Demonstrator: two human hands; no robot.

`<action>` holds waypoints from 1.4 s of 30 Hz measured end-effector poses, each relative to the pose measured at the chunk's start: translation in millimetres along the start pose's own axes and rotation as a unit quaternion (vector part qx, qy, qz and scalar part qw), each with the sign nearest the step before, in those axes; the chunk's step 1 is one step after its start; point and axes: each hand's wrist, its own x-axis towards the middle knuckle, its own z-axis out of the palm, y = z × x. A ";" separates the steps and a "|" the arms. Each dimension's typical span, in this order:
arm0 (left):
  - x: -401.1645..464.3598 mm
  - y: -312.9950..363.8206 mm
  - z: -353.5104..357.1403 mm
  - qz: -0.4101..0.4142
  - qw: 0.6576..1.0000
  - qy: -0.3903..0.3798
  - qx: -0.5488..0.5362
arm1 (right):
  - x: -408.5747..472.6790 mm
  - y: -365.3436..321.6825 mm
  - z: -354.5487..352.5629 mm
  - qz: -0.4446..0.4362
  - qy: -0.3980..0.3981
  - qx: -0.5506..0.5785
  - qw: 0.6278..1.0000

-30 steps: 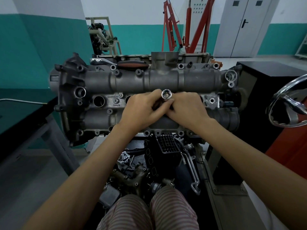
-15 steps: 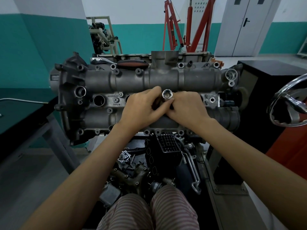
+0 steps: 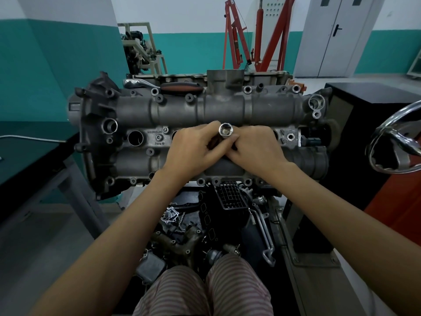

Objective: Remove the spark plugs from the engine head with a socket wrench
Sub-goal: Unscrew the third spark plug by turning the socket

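Note:
A grey engine head (image 3: 227, 110) lies crosswise in front of me on a stand. A shiny socket (image 3: 225, 130) sticks up from its middle row of plug wells, open end toward me. My left hand (image 3: 193, 151) and my right hand (image 3: 257, 151) meet around the socket, fingers pinched on its shaft from both sides. An open plug well (image 3: 135, 137) shows to the left; the wells under my hands are hidden. A ratchet wrench with a chrome head and a red-black handle (image 3: 180, 86) rests on the far edge of the head. No spark plug is visible.
Loose engine parts (image 3: 205, 224) lie below the head near my knees. A chrome handwheel (image 3: 396, 142) juts in at the right beside a black cabinet (image 3: 364, 106). A dark bench (image 3: 27, 156) stands at the left. A red engine hoist (image 3: 257, 35) is behind.
Both hands stay clamped on the socket; the fingers shift slightly around it. The view has barely moved.

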 end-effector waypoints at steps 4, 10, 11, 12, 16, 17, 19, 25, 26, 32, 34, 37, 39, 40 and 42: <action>-0.4 2.3 0.2 -0.002 1.000 0.007 -0.002 | -0.8 -3.4 -6.5 -0.001 0.002 0.056 0.998; 0.3 2.5 0.6 0.008 1.000 0.024 0.009 | 0.4 -0.6 -2.2 0.027 -0.008 0.016 0.999; 0.1 1.8 0.9 0.009 1.000 0.029 0.009 | 0.7 -0.1 -1.3 0.029 -0.009 0.012 0.999; 0.0 1.3 1.0 0.010 0.999 0.030 0.008 | 0.9 0.4 -0.9 0.030 -0.010 0.013 0.999; -0.1 1.5 0.3 -0.004 1.000 0.018 0.002 | 1.1 0.5 -1.2 0.009 -0.013 0.023 1.000; -0.4 1.7 0.0 -0.006 1.000 0.018 0.001 | 0.5 -0.7 -2.6 0.005 -0.011 0.034 0.999; -0.7 2.2 0.1 -0.007 1.000 0.019 0.001 | -0.4 -3.3 -6.4 0.012 0.006 0.068 0.998; 0.1 2.5 -0.4 0.017 1.000 0.017 0.018 | -0.3 -2.4 -3.2 0.029 -0.002 0.019 0.999; 0.3 2.3 -0.7 0.016 1.000 0.019 0.009 | -0.1 -1.8 -2.6 0.027 -0.003 0.018 0.999; -0.1 2.8 -1.4 0.002 1.000 0.009 -0.006 | 0.1 -1.7 -3.4 0.009 -0.006 0.038 0.999; -0.2 4.4 -1.1 0.005 1.000 0.010 0.007 | 0.2 -3.0 -5.4 0.015 0.003 0.067 0.998; 0.2 4.8 -0.1 0.011 1.000 0.017 0.021 | 0.2 -2.7 -4.5 0.020 0.003 0.054 0.998; 0.1 2.1 1.4 0.010 0.999 0.028 0.015 | 0.1 -1.1 -1.9 0.020 -0.001 0.014 1.000; 0.1 0.9 1.7 0.009 0.999 0.032 0.012 | 0.2 -0.5 -1.1 0.021 -0.002 0.006 1.000; -0.2 -0.1 1.6 0.010 0.999 0.034 0.011 | 0.3 0.8 -0.5 0.022 -0.006 0.003 1.000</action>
